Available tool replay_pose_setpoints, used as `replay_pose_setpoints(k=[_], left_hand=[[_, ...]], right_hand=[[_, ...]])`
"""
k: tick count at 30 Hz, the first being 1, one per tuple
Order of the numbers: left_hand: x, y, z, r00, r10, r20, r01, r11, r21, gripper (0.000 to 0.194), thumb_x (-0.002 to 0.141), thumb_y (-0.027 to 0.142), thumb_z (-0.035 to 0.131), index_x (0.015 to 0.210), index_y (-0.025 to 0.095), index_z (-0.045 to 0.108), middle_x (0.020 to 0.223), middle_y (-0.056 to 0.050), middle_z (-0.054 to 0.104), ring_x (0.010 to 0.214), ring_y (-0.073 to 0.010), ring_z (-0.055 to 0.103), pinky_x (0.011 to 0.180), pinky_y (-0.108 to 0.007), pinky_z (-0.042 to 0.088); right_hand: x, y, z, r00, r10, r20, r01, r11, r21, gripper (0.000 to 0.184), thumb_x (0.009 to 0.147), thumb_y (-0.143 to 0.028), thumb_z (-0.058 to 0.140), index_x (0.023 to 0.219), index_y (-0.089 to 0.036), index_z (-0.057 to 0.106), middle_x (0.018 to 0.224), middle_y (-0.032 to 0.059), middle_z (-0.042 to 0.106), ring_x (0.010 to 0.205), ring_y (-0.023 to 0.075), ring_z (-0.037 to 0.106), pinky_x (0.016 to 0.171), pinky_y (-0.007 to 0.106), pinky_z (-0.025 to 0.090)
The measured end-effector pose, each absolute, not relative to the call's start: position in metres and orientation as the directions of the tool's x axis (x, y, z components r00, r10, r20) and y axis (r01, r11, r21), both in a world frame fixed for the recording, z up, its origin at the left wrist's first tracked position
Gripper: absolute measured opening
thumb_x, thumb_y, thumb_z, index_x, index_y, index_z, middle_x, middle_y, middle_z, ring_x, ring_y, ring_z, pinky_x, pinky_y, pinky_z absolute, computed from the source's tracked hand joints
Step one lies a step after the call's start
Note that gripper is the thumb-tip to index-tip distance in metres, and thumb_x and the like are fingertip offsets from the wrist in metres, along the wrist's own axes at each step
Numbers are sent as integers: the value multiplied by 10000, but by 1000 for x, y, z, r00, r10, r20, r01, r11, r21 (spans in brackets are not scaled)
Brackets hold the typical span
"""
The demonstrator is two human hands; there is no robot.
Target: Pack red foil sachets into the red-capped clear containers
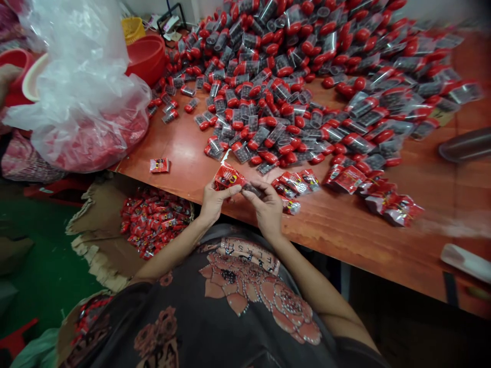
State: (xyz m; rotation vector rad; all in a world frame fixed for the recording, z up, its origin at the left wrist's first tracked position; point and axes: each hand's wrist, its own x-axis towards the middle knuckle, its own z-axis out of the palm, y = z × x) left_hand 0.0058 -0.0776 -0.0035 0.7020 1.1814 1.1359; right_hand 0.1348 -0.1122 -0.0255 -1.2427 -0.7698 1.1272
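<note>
My left hand (213, 202) pinches a red printed packet (230, 176) between thumb and fingers, close to the table's front edge. Against the packet's right end, my right hand (268, 207) is closed on a small clear tube (251, 189) with dark contents; the fingers cover most of it, and I cannot tell how far it is inside the packet. Just right of my hands lie several red packets (295, 183). Beyond them spreads a big heap of clear tubes with red caps (276, 97) and dark contents.
On the left sit a plastic bag of red pieces (95, 133) and a red bowl (146, 59). Below the table edge, a cardboard box (103, 245) holds many red packets (157, 220). More packets (395, 204) lie to the right. Another person's hand (5, 76) shows at far left.
</note>
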Motion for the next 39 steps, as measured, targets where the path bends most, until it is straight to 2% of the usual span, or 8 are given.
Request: replay_pose_setpoints(k=[3,5,15,21,26,29,35,39], left_hand=[[3,-78,-6,41,947,-320,-270,319,909,357,513,257,915,788,171,704,679,29,671,511,-72,515,454,-202,402],[1,-79,-6,71,948,-310,-249,317,915,359,524,268,910,792,166,694,647,38,649,487,-67,495,429,-198,385],[9,-85,2,-9,959,-282,-295,267,917,300,585,300,889,738,162,671,634,37,627,435,-34,433,358,-171,303],[14,-88,1,-1,953,-303,-319,287,903,305,596,303,884,769,143,690,693,12,674,482,-51,513,380,-168,350],[12,-85,7,-21,958,-285,-332,262,906,357,580,278,887,862,153,706,736,11,700,461,-34,489,374,-162,332],[12,-85,9,35,947,-319,-308,314,898,415,574,260,888,937,161,715,755,12,711,444,-28,478,376,-162,340],[8,-77,8,-65,956,-285,-330,248,911,350,557,303,901,779,160,671,678,32,664,438,-33,464,372,-167,349],[11,-79,-1,-96,951,-293,-353,242,904,326,592,331,889,741,161,655,681,39,642,429,-25,438,372,-176,339]], right_hand=[[138,-110,-20,224,942,-251,-391,-149,-908,295,689,-315,790,959,-253,688,928,11,733,801,180,698,815,401,612],[140,-109,-16,224,940,-258,-404,-151,-902,300,685,-323,795,959,-252,696,905,3,735,751,167,687,753,376,617],[133,-117,-27,360,931,-62,-199,12,-980,272,742,-298,786,1002,-281,709,999,7,690,969,188,672,946,414,565],[129,-116,-29,345,932,-111,-320,5,-947,263,737,-285,781,990,-273,711,947,6,710,860,174,680,851,392,588],[132,-119,-22,346,931,119,-32,139,-990,204,763,-243,784,954,-306,753,893,-9,678,877,166,643,845,368,547],[135,-120,-19,319,936,152,15,155,-988,207,785,-248,764,981,-313,756,913,0,689,883,175,644,839,374,543],[142,-117,-18,197,978,67,-18,72,-997,319,787,-252,738,1092,-346,749,919,-1,662,873,169,637,824,368,558],[137,-118,-24,240,969,-61,-191,-14,-981,279,796,-271,729,1070,-315,756,993,15,692,882,172,650,827,380,574]])
